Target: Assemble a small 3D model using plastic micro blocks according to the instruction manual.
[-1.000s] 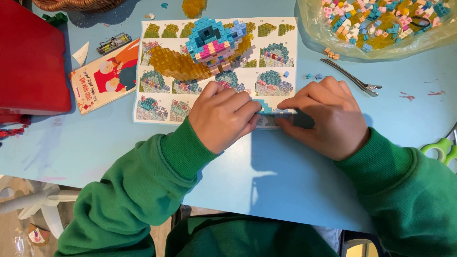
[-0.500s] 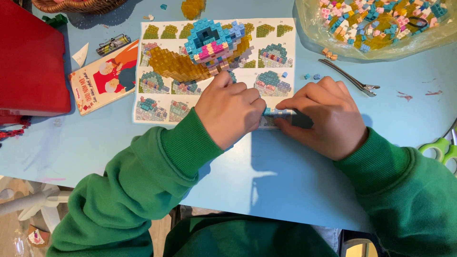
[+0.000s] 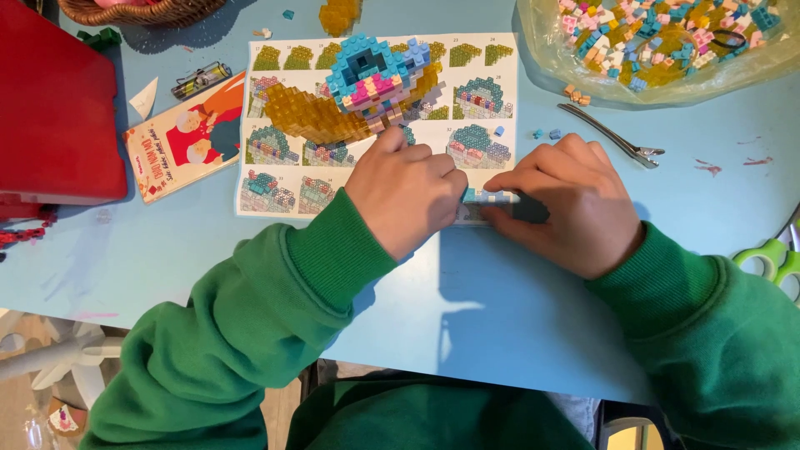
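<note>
1. One pale blue surface [image 3: 517, 333] carries everything, and both green sleeves reach in over its near edge.
2. At the left edge lies a flat red case [image 3: 50, 117], well apart from the hands.
3. A clear plastic bag [image 3: 533, 50] sits at the top right, holding a loose heap of small building bricks [image 3: 658, 37] in pink, white, blue and yellow.
4. An instruction sheet [image 3: 487, 79] printed with step pictures lies in the middle; a half-built brick model [image 3: 367, 87] with a blue top, pink band and amber body lies on its upper part.
5. The left hand [image 3: 408, 196] is curled nearly into a fist on the sheet, just below the model, its fingertips meeting the right hand's.
6. The right hand [image 3: 567, 208] is bent over the sheet's lower right corner, fingers pinching a short row of light blue bricks [image 3: 487, 197] that shows in the gap between the two hands; a dark piece shows under its fingers.
7. A small picture booklet [image 3: 187, 137] lies tilted between the red case and the sheet.
8. A woven basket [image 3: 142, 10] shows only its lower rim at the top left; its contents cannot be made out.
9. Green scissor handles [image 3: 771, 260] poke in at the right edge.
10. A metal hair clip [image 3: 612, 135] lies just below the bag, with a few stray bricks [image 3: 542, 133] beside it, close to the right hand.
11. A small dark oblong item [image 3: 200, 79] lies above the booklet.
</note>
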